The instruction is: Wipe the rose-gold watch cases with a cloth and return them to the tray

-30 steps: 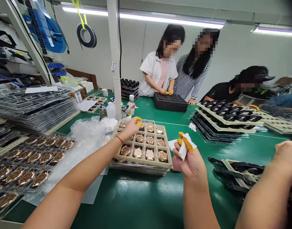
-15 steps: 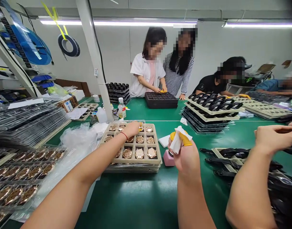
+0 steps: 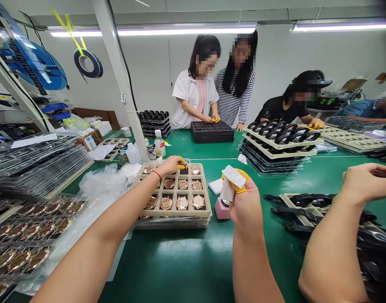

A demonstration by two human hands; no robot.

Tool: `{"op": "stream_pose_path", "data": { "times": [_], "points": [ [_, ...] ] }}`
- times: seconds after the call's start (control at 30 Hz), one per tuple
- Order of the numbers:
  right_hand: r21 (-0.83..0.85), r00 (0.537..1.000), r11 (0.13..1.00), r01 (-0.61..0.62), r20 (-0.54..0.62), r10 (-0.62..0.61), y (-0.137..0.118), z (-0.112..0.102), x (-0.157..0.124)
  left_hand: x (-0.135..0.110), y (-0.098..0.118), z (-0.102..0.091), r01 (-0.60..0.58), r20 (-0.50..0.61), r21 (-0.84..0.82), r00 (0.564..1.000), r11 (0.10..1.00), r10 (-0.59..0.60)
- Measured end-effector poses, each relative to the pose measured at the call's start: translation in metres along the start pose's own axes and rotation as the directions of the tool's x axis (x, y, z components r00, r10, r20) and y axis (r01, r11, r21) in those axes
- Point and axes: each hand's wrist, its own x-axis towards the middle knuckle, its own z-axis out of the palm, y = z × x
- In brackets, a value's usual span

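Observation:
My left hand [image 3: 171,165], with yellow finger covers, pinches a rose-gold watch case [image 3: 182,164] just above the back row of a beige compartment tray [image 3: 176,213]. The compartment beneath it shows its dark bottom. More rose-gold watch cases [image 3: 182,202] lie in the tray's other compartments, one to each. To the right, my right hand [image 3: 247,202], also in yellow finger covers, is closed around a folded white wiping cloth [image 3: 233,176]. Behind this hand, partly hidden by it, a small pink block [image 3: 222,209] with a dark round top stands on the green table [image 3: 180,261].
Clear trays of watch cases [image 3: 30,229] and crumpled plastic film [image 3: 99,185] lie left. A white post [image 3: 120,80] rises behind the tray. Black watches [image 3: 309,214] and a co-worker's arm [image 3: 334,235] are close on the right. Stacked trays [image 3: 275,155] stand farther back.
My left hand has lifted the watch case out of its compartment, drawing slightly back and left. The cloth in my right hand has shifted and now lies flatter over the fingers.

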Motion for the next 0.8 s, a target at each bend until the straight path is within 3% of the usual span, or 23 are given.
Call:
{"op": "stream_pose_path", "data": {
  "times": [0.2, 0.3, 0.37, 0.43, 0.53, 0.6, 0.73, 0.8],
  "points": [
    [-0.018, 0.999, 1.0, 0.019, 0.038, -0.019, 0.007, -0.001, 0.006, -0.06, 0.043, -0.003, -0.241, -0.16, -0.279, 0.966, 0.929, 0.203],
    [-0.082, 0.997, 0.996, 0.027, 0.078, -0.021, 0.011, -0.003, 0.004, -0.089, 0.06, -0.005, -0.407, -0.236, -0.462, 0.913, 0.788, 0.333],
    [-0.128, 0.986, 0.99, 0.058, 0.161, -0.037, 0.011, -0.004, 0.0, -0.1, 0.066, -0.007, -0.468, -0.261, -0.554, 0.883, 0.689, 0.39],
    [-0.177, 0.948, 0.975, 0.134, 0.31, -0.074, 0.01, -0.004, -0.007, -0.107, 0.07, -0.009, -0.493, -0.268, -0.57, 0.868, 0.657, 0.418],
    [-0.284, 0.831, 0.897, 0.338, 0.538, -0.143, 0.008, 0.002, -0.019, -0.114, 0.071, -0.009, -0.569, -0.32, -0.469, 0.823, 0.676, 0.47],
    [-0.358, 0.779, 0.821, 0.445, 0.607, -0.158, 0.01, 0.008, -0.023, -0.12, 0.071, -0.008, -0.604, -0.349, -0.314, 0.791, 0.733, 0.502],
    [-0.398, 0.753, 0.767, 0.502, 0.639, -0.161, 0.026, 0.019, -0.025, -0.135, 0.067, 0.002, -0.54, -0.429, 0.078, 0.74, 0.838, 0.518],
    [-0.378, 0.764, 0.771, 0.512, 0.61, -0.208, 0.041, 0.023, -0.026, -0.14, 0.064, 0.012, -0.477, -0.517, 0.211, 0.687, 0.853, 0.511]
  ]
}}
